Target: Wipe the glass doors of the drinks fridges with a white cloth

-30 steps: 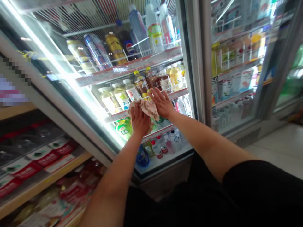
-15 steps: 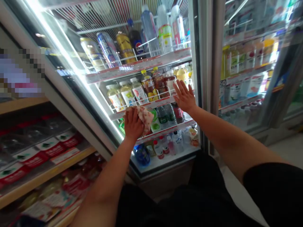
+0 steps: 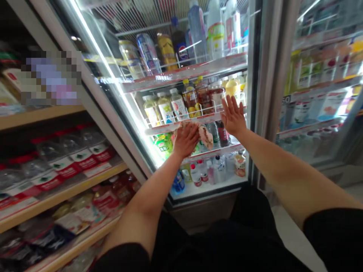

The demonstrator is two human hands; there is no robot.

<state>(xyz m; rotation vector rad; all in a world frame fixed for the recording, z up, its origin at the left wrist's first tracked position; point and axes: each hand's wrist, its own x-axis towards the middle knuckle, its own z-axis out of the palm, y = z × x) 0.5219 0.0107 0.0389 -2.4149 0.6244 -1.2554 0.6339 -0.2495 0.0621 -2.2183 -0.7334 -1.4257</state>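
A glass cooler door (image 3: 159, 145) stands in front of me, with lit shelves of drinks behind it. My left hand (image 3: 186, 139) lies flat over a crumpled pinkish-white cloth (image 3: 207, 137), pressing it to the glass at about the height of the third shelf. Part of the cloth sticks out to the right of the fingers; the rest is hidden under the palm. To the right and a little higher, my right hand (image 3: 234, 117) rests against the glass with its fingers spread, holding nothing.
Behind the glass stand cans (image 3: 147, 53), juice bottles (image 3: 165, 107) and small bottles (image 3: 195, 175). A metal door frame (image 3: 265, 90) separates a second glass cooler (image 3: 312, 75) on the right. Wooden shelves (image 3: 85, 185) of packaged bottles (image 3: 64, 162) run along the left.
My left hand has slid the cloth rightward and slightly up across the glass. My right hand stays at about the same spot on the door. The whole view has shifted.
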